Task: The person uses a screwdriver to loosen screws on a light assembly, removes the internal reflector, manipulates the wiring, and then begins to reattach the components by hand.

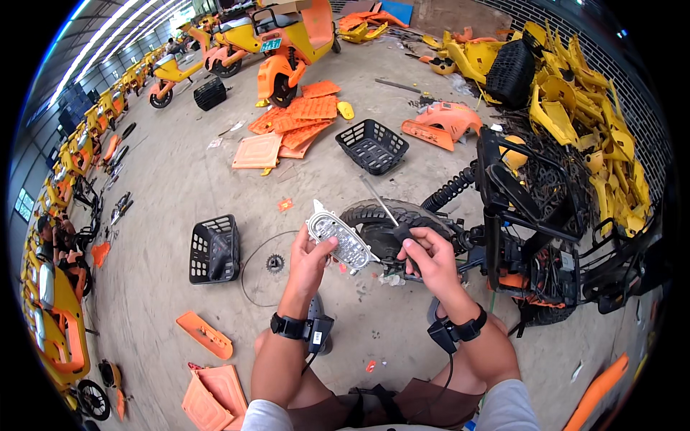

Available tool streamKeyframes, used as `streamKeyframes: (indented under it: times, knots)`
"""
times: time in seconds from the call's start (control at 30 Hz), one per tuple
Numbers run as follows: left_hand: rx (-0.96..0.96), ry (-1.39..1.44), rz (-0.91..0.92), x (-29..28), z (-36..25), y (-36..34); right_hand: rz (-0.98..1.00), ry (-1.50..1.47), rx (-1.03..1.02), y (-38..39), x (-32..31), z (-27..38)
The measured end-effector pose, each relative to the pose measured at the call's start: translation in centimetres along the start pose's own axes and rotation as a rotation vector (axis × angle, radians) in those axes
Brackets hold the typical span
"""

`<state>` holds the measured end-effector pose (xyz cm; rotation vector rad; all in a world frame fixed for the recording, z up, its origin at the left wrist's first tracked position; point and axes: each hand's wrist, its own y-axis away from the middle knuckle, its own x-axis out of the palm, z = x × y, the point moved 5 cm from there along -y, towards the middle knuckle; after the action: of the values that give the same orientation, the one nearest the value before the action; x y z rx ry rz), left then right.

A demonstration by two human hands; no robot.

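Note:
A clear oval scooter light with a white rim is gripped in my left hand, thumb across its lens. My right hand closes round the black handle of a screwdriver, whose metal shaft points up and to the left, away from me. The screwdriver tip stands apart from the light. Just beyond both hands lies the black rear tyre of a stripped scooter frame, which rests on the floor at my right with its shock absorber and wiring bare.
Black plastic baskets stand on the floor, one at left and another ahead. Orange panels lie stacked farther off, and a heap of yellow body parts fills the far right. Yellow scooters stand behind. A small sprocket lies nearby.

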<state>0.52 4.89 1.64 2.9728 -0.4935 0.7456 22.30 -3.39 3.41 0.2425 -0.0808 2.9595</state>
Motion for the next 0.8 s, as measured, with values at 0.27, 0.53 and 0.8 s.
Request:
streamKeyframes:
  times: [0.27, 0.53, 0.8]
  knots:
    - [0.065, 0.006, -0.117, 0.0, 0.6, -0.3, 0.055, 0.169, -0.021, 0.5, 0.4, 0.0]
    - [0.027, 0.021, -0.196, -0.6, 0.8, -0.7, 0.056, 0.288, -0.025, 0.6, 0.4, 0.2]
    - [-0.046, 0.135, -0.106, -0.6, 0.8, -0.5, -0.019, 0.200, -0.015, -0.1, -0.4, -0.8]
